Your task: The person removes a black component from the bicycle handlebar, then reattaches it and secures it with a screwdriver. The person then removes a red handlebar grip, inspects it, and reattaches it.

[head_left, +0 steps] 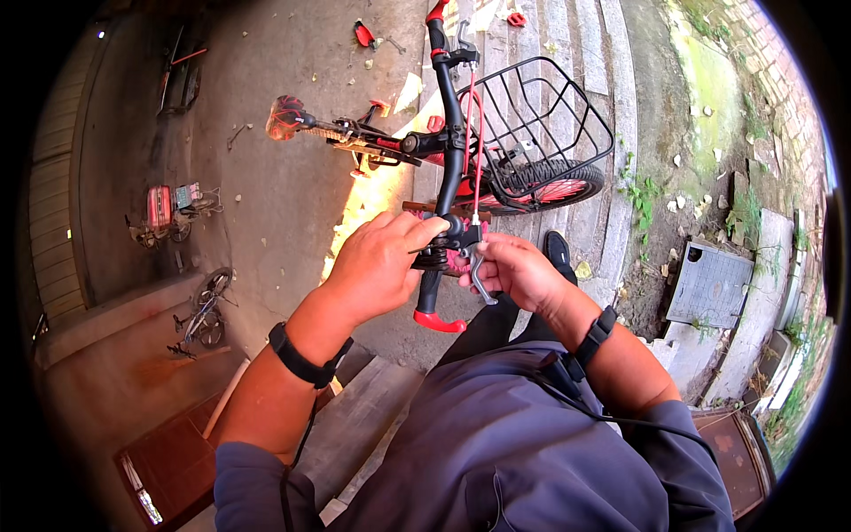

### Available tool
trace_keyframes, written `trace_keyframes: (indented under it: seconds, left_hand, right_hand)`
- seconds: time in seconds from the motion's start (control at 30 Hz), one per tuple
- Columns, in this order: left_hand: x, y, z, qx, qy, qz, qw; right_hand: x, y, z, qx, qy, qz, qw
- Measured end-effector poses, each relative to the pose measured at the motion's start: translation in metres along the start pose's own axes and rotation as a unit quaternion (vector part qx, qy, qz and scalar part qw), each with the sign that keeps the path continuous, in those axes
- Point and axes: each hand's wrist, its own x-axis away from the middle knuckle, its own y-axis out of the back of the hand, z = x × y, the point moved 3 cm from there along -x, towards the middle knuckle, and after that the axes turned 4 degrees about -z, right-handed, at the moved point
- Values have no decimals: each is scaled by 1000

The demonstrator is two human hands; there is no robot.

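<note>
As we look down at the middle of the frame, we have both bare hands on the near side of a bicycle's black handlebar (453,120), which runs from the top centre down to a red grip end (441,322) just below the centre. Our left hand (372,262) comes in from the left, with its fingers against the bar beside the black lever clamp (453,235); we cannot tell how tightly they close, since the back of the hand hides part of them. Our right hand (525,279) comes from the other side, and its fingers grasp the silver brake lever (480,283) near its upper end, while the lever's curved tip points toward the bottom of the frame. From this lever a red cable (477,182) runs upward. Right of the bar, in the upper centre, we see a black wire basket (589,107) above the front wheel (581,183), and to the left a red-and-black saddle (286,118). We wear a dark band (306,356) on the left wrist; another bicycle (209,312) is at the lower left of the frame.
</note>
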Motion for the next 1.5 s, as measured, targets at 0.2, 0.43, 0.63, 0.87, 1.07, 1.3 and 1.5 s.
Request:
trace_keyframes:
  seconds: [0.2,0.43,0.63,0.87,1.07,1.3,1.5]
  left_hand:
    - [1,3,0,11,41,13,999]
    - [1,-1,-1,41,64,16,997]
    - [7,-5,-7,66,159,49,984]
    - [16,-19,-25,151,279,15,948]
    - [19,-48,-36,263,313,-81,909]
    - [21,-47,-28,270,305,-65,911]
    - [7,-34,-14,217,237,-73,944]
  right_hand:
    - [-8,4,-5,-137,-25,24,990]
    - [-24,7,-22,-29,52,-33,998]
    - [-27,7,-23,31,97,-58,993]
    - [-29,5,-24,22,104,-78,991]
    - [-35,9,-30,30,126,-79,988]
    - [-33,9,-28,44,122,-71,989]
    - [-31,7,-25,32,121,-62,990]
